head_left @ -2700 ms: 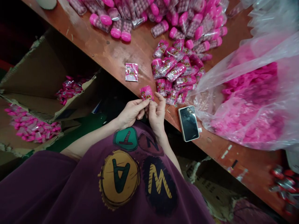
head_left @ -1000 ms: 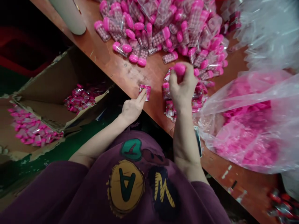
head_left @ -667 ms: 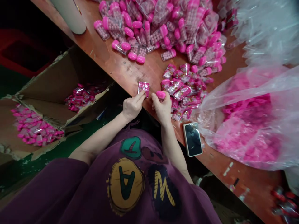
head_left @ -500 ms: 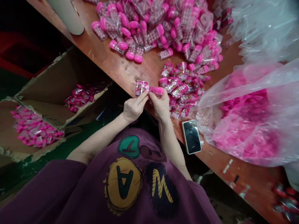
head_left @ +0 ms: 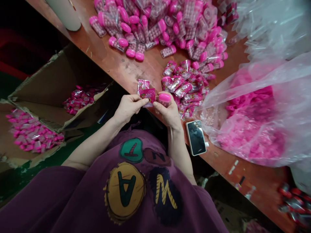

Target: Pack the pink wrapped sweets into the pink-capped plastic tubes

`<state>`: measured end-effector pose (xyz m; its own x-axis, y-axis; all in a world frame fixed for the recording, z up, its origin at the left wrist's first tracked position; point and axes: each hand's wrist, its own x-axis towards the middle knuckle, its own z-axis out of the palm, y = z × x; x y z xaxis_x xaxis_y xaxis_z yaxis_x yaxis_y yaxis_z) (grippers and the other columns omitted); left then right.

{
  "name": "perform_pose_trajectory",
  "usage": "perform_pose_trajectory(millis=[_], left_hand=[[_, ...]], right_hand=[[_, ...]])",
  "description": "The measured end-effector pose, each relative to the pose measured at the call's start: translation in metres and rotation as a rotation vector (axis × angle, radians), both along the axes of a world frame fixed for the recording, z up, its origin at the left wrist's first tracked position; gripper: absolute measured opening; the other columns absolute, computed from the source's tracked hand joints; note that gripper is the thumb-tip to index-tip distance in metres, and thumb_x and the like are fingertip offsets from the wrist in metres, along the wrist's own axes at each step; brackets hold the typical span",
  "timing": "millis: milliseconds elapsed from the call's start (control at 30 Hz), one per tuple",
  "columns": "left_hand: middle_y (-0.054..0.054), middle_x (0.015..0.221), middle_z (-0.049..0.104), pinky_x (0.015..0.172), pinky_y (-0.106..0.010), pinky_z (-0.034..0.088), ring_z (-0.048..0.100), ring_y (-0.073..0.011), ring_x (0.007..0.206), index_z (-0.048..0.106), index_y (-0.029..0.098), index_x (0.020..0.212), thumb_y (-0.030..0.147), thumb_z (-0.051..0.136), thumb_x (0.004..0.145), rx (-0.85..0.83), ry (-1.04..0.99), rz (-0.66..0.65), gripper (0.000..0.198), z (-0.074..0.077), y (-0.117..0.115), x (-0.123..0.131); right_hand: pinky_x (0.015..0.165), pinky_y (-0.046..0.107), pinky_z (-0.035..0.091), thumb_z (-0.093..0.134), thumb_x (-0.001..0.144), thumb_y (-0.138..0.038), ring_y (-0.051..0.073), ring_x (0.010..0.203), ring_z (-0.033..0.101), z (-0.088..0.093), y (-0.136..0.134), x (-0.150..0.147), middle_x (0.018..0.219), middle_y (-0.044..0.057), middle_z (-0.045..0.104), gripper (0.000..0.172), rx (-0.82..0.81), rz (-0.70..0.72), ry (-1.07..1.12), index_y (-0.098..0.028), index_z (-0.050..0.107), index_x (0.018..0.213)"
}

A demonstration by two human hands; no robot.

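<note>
Between its thumb and fingers my left hand [head_left: 130, 106] pinches a pink printed plastic sleeve [head_left: 148, 94] near the table's front edge. Just to the right, my right hand [head_left: 170, 111] grips a small candy bottle with a pink cap [head_left: 164, 97]; fingers cover much of its body. The sleeve and the bottle are close together, and I cannot tell whether they touch. Behind the sleeve lies another pink printed sleeve [head_left: 143, 84] on the table. Beyond my right hand is a pile of candy bottles in printed sleeves [head_left: 183, 87].
Unsleeved candy bottles [head_left: 155, 29] are heaped at the back of the wooden table [head_left: 121, 69]. To the right lie a phone [head_left: 196, 137] and a clear bag of pink pieces [head_left: 255, 129]. Cardboard boxes [head_left: 39, 87] with pink items stand lower left. A pale cylinder [head_left: 65, 14] is at upper left.
My hands have drawn slightly apart, the left moving left. The pink sleeve now shows flat at my left fingertips, and the bottle stays in my right hand. The whole view has shifted a little.
</note>
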<state>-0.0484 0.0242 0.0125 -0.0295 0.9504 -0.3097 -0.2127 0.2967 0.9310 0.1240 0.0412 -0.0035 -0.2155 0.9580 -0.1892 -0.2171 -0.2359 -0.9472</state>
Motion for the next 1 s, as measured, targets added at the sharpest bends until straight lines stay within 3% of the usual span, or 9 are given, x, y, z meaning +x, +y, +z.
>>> perform_pose_trajectory(millis=[200,333,433,600,800,1000], left_hand=[[0.004,0.043,0.047,0.042,-0.022,0.022,0.037,-0.0036,0.039,0.058,0.015,0.055,0.036,0.09,0.071,-0.109,-0.213,0.051,0.042,-0.001,-0.01,0.015],[0.004,0.044,0.049,0.041,-0.021,0.023,0.04,-0.0036,0.039,0.057,0.015,0.057,0.038,0.095,0.065,-0.187,-0.271,0.044,0.045,0.003,-0.012,0.019],[0.003,0.045,0.05,0.041,-0.02,0.026,0.041,-0.0038,0.039,0.058,0.014,0.058,0.037,0.092,0.069,-0.21,-0.305,0.005,0.043,0.008,-0.014,0.016],[0.0,0.048,0.054,0.042,-0.021,0.031,0.044,-0.0058,0.04,0.062,0.014,0.059,0.033,0.08,0.081,-0.219,-0.26,-0.082,0.034,0.011,-0.018,0.005],[0.0,0.048,0.053,0.044,-0.02,0.029,0.043,-0.0056,0.042,0.067,0.013,0.061,0.033,0.083,0.077,-0.145,-0.157,-0.093,0.03,0.0,-0.023,0.0],[0.001,0.049,0.053,0.044,-0.021,0.028,0.043,-0.0056,0.044,0.069,0.013,0.061,0.037,0.093,0.065,-0.176,-0.139,-0.072,0.034,-0.001,-0.024,0.003]], right_hand=[[0.047,0.018,0.039,0.092,0.067,-0.033,0.004,0.051,0.047,-0.001,-0.013,-0.007,0.074,-0.011,0.061,0.054,-0.098,-0.124,0.137,-0.029,0.058,0.109],[0.049,0.019,0.038,0.089,0.068,-0.028,0.004,0.05,0.045,0.001,-0.017,-0.01,0.07,-0.012,0.058,0.053,-0.117,-0.109,0.225,-0.028,0.057,0.11],[0.048,0.02,0.036,0.089,0.068,-0.032,0.004,0.049,0.042,-0.002,-0.021,-0.01,0.07,-0.012,0.055,0.052,-0.128,-0.096,0.229,-0.028,0.057,0.109],[0.05,0.021,0.037,0.086,0.075,-0.038,0.006,0.053,0.043,-0.007,-0.025,-0.007,0.072,-0.01,0.055,0.044,-0.002,-0.108,0.015,-0.028,0.057,0.107],[0.061,0.024,0.048,0.076,0.083,-0.031,0.01,0.068,0.05,-0.005,-0.03,-0.004,0.082,-0.005,0.054,0.032,0.151,-0.105,-0.271,-0.027,0.054,0.106],[0.078,0.028,0.053,0.065,0.086,-0.02,0.012,0.084,0.057,0.007,-0.036,-0.007,0.098,-0.002,0.059,0.021,0.268,-0.078,-0.406,-0.024,0.055,0.105]])
